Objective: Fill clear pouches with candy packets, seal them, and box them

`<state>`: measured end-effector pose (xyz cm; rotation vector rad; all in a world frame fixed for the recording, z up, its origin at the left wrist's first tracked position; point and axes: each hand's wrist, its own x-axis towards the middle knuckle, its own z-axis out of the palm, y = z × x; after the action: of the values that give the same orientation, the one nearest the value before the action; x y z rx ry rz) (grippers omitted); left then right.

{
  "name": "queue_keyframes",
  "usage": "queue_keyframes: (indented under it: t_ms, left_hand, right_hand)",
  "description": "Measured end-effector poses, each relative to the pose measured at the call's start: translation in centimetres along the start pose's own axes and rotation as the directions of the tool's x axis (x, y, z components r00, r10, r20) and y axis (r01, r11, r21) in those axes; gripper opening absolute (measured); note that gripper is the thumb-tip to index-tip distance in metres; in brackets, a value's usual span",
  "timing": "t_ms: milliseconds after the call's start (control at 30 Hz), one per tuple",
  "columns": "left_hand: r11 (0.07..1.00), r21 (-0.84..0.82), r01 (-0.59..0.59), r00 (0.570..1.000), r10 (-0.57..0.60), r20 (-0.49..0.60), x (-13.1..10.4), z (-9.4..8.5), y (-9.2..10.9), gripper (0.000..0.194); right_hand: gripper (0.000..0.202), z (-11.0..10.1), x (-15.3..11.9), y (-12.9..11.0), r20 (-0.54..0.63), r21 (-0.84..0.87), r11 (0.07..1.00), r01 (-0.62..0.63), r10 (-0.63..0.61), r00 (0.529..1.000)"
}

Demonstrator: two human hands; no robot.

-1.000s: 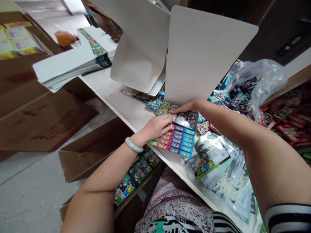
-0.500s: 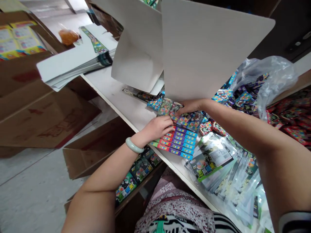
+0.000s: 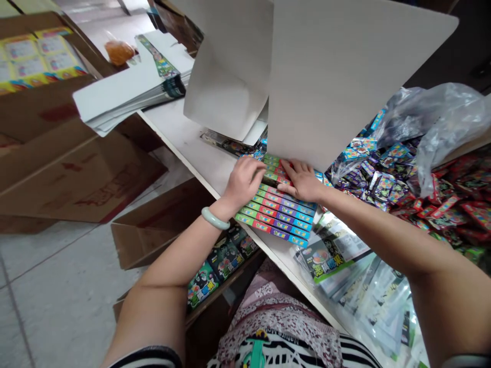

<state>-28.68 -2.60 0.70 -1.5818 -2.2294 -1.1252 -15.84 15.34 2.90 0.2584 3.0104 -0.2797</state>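
Note:
Rows of small candy packs [image 3: 274, 217] stand on edge near the table's front, showing green, red, purple and blue ends. A dark gap crosses between the front rows and the back ones. My left hand [image 3: 243, 181], with a pale green bangle at the wrist, is at the left end of the rows near this gap. Its fingers are bent and the thumb sits a little apart. My right hand [image 3: 305, 183] lies on the packs with its fingers spread. Behind them rises a large white card flap [image 3: 322, 76], with a curved white flap [image 3: 226, 92] beside it.
Loose candy packs [image 3: 387, 179] and a clear plastic bag [image 3: 448, 117] are at the right. Flat printed plastic pouches [image 3: 333, 255] lie at the front right. White card sheets [image 3: 118, 97] overhang the table's left edge. Cardboard boxes [image 3: 84, 174] stand on the floor.
The dark printed packs that lay flat under my right hand are no longer seen there; more upright rows show. My right hand has spread out on them. My left hand has moved slightly back.

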Motion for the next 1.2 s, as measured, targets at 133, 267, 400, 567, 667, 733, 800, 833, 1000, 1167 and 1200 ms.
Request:
queue_keyframes:
  t_ms: [133,267,400,567,667,733,800,833,1000,1167,1200]
  left_hand:
    - [0.998,0.027,0.065,0.979,-0.069,0.194,1.3,1.7,-3.1,0.058]
    - [0.985,0.010,0.171,0.899,-0.161,0.407,2.2,3.4,-5.5,0.070]
    - [0.983,0.021,0.184,0.867,-0.173,0.467,3.0,3.6,-5.4,0.070]
    - [0.984,0.124,0.128,0.917,-0.165,0.364,2.0,1.7,-1.1,0.063]
    - [0.995,0.086,-0.057,0.907,0.015,0.420,-0.5,-0.3,2.8,0.064]
    - [0.987,0.052,-0.150,0.874,0.108,0.473,-2.4,-1.6,5.0,0.062]
    - [0.973,-0.018,-0.231,0.859,0.213,0.466,-4.1,-2.5,6.6,0.060]
    - [0.961,-0.072,-0.267,0.863,0.272,0.426,-4.9,-2.6,7.4,0.057]
    - [0.899,-0.349,-0.264,0.880,0.372,0.294,-7.7,1.3,12.8,0.037]
    - [0.985,-0.146,-0.090,0.725,0.165,0.668,-9.4,9.6,18.7,0.069]
    - [0.997,-0.075,-0.024,0.695,0.070,0.716,-9.3,10.8,19.2,0.081]
  right_hand:
    - [0.068,0.5,-0.9,0.8,-0.122,0.083,0.995,0.057,-0.046,0.991]
    - [0.064,1.1,-2.1,1.2,-0.114,0.016,0.999,0.046,-0.044,0.992]
    - [0.061,2.1,-2.4,1.9,-0.094,-0.008,0.999,0.038,-0.038,0.995]
    - [0.054,2.8,-1.9,2.5,-0.240,0.128,0.986,0.104,-0.071,0.968]
    - [0.051,2.0,-3.9,2.4,-0.395,0.288,0.938,0.193,-0.067,0.916]
    - [0.047,1.1,-7.2,2.8,-0.509,0.351,0.901,0.254,-0.044,0.859]
    - [0.042,0.2,-11.8,3.9,-0.583,0.387,0.889,0.245,0.031,0.812]
    - [0.039,0.1,-14.4,4.6,-0.604,0.408,0.892,0.197,0.101,0.791]
    - [0.032,2.9,-25.5,7.6,-0.420,0.450,0.832,-0.323,0.517,0.745]
    - [0.059,7.0,-25.8,6.5,-0.184,0.198,0.862,-0.467,0.501,0.846]
    - [0.064,7.3,-25.1,6.0,-0.168,0.158,0.859,-0.486,0.509,0.844]
